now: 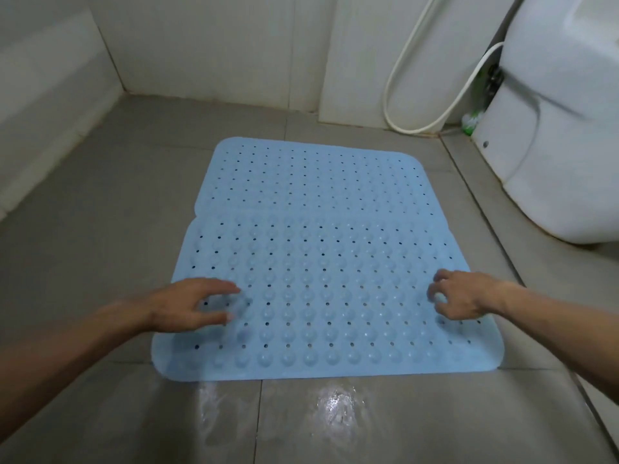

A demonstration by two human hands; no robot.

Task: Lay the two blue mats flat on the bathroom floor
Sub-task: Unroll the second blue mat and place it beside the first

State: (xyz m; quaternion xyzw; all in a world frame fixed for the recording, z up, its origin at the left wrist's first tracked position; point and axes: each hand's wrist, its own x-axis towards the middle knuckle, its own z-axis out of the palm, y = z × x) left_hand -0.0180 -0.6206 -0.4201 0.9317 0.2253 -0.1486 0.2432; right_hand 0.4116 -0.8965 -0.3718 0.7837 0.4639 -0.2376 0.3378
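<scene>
Spanning the whole view: grey tiled floor [100, 209], wet and glaring near the bottom edge, boxed in by pale wall tiles [207, 45] at the back and left. Filling the right side, a white toilet [549, 135], with a white hose [398, 78] looping down the wall beside it and something green tucked behind its base, too small to name. Lying mid-floor, well apart from the walls and near the toilet's base: 2 blue mats end to end, far mat [318, 175] smooth side up with rows of small holes, near mat [321, 296] bumpy side up, edges meeting or slightly overlapping along 1 seam, hard to tell which. Both looking flat already, so probably a final smoothing, meant to seat the near mat against the slippery tiles and keep the seam closed. Reaching in from the lower corners, 2 bare forearms. Over the near mat's left part, left hand [187, 306], fingers spread and loosely arched, blurred, holding nothing. Over its right part, right hand [459, 296], fingers curled downward with tips at the surface, pinching nothing visible; actual contact uncertain. Placed 1 per side, likely for even pressure and to avoid skewing the mat.
</scene>
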